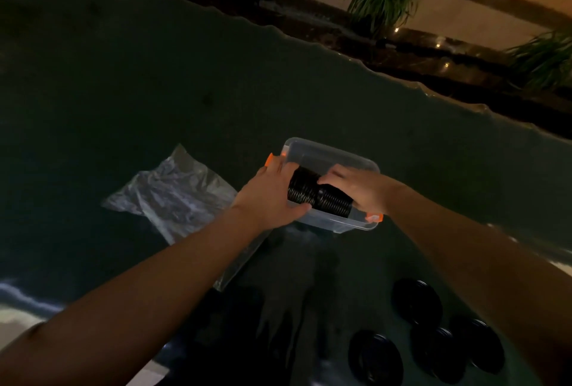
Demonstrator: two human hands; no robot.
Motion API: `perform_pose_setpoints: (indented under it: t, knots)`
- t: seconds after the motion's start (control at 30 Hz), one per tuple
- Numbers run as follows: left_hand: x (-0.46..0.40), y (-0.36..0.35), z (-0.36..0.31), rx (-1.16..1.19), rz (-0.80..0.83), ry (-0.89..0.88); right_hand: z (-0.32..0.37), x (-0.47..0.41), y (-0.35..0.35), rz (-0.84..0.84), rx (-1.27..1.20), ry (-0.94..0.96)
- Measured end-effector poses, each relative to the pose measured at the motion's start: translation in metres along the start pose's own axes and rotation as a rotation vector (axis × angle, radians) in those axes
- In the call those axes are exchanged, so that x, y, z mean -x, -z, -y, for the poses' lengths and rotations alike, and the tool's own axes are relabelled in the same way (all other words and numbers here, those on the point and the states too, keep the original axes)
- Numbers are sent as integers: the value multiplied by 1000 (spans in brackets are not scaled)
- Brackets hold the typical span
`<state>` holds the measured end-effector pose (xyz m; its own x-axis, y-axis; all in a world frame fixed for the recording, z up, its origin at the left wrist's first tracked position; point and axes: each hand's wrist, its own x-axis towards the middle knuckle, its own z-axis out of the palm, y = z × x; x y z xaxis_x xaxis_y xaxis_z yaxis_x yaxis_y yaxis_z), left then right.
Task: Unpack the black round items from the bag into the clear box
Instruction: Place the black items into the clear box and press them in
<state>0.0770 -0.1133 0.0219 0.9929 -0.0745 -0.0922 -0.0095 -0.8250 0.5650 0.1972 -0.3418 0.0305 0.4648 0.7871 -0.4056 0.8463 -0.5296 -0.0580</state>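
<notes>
Loose black discs (pixel 416 302) wait nearest on the dark table (pixel 123 91). Both hands, left (pixel 272 193) and right (pixel 356 189), clasp a sideways stack (pixel 318 196) inside the clear box (pixel 325 150); better to squeeze evenly so none fan out.

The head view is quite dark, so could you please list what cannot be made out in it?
- Stack of black round items: both ends covered by the left hand and right hand; count unreadable.
- Clear box: its floor is hidden by the stack.
- Plastic bag: glare and creases hide whether anything remains inside.
- Loose black discs: dim light blurs their detail.
</notes>
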Motion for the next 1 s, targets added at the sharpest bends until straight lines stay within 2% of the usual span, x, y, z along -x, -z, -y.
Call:
perform_pose_setpoints:
  t: [0.17, 0.33, 0.57, 1.0]
  knots:
    - [0, -4, 1, 17, -14, 4, -3, -17, -4, -8, -47, 7]
    - [0, -7, 3, 32, -37, -8, -9, -25, -6, -10, 74, 14]
    - [-3, -2, 1, -242, -39, -46, -10, -25, -7, -78, 155, 53]
    - [1, 7, -1, -299, -25, -55, -3, -13, 0, -66, 81, -3]
